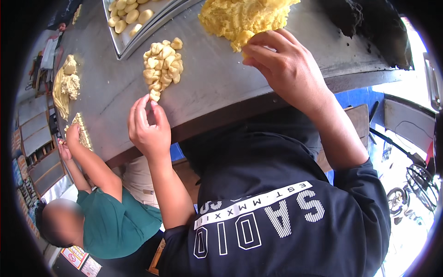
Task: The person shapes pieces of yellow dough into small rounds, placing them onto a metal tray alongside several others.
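Observation:
My left hand (150, 127) is at the near end of a pile of small pale dough pieces (164, 64). Its thumb and forefinger pinch the nearest dough piece (155, 96). To the right, my right hand (288, 67) is at the near edge of a big crumbly yellow mound (249, 21), which looks like a soft filling. The fingertips of that hand are closed on a small lump of the yellow filling (246, 51); the fingers partly cover it. Both hands are over the grey metal table (203, 87).
A metal tray (121, 51) of round dough balls (131, 16) stands at the far left. A co-worker in a green shirt (115, 226) handles dough pieces (83, 134) on the left. More dough (68, 87) lies beyond them. A dark plastic sheet (369, 27) covers the far right corner.

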{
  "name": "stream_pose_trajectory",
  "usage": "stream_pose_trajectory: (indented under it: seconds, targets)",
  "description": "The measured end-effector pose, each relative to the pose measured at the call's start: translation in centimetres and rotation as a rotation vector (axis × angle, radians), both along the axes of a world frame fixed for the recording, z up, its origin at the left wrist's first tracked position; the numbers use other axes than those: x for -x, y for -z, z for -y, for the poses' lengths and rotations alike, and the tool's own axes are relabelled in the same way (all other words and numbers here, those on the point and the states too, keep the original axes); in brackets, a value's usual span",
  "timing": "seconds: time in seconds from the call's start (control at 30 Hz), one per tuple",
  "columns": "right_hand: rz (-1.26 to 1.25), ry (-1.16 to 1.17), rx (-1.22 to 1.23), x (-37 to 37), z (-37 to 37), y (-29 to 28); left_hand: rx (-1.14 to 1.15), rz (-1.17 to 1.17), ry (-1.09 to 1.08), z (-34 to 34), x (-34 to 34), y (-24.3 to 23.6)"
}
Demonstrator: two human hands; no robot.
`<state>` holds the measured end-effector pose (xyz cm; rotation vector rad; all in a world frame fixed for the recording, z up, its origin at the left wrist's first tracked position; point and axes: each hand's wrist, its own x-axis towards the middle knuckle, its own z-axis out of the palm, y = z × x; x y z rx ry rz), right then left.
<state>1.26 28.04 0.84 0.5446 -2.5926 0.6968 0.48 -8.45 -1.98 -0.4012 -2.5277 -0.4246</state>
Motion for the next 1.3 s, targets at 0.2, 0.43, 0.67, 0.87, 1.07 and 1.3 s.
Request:
stream_pose_trajectory:
  seconds: [0.2, 0.43, 0.67, 0.87, 1.07, 1.3]
  targets:
    - [-0.014, -0.019, 0.056, -0.5, 0.7, 1.7, -0.024, 0.106, -0.068, -0.8, 0.7, -0.8]
    - [-0.002, -0.023, -0.009, -0.6, -0.7, 0.4, -0.593, 0.224, -0.037, 2.6, 2.5, -2.0]
    - [-0.034, -0.008, -0.234, 1.2, 2.1, 0.1, -1.171, 0.357, 0.039, 1.1, 3.3, -4.0]
    - [0.161, 0.061, 0.128, -1.7, -0.6, -0.9, -0.997, 0.361, 0.006, 1.1, 3.1, -3.1]
    - [0.103, 0.08, 0.024, -1.3, 0.1, 0.2, -0.489, 0.14, 0.039, -1.2, 3.0, -3.5]
    - [0.119, 0.046, -0.137, 0.1, 0.7, 0.4, 0.099, 0.186, 0.504, -5.9, -0.4, -2.7]
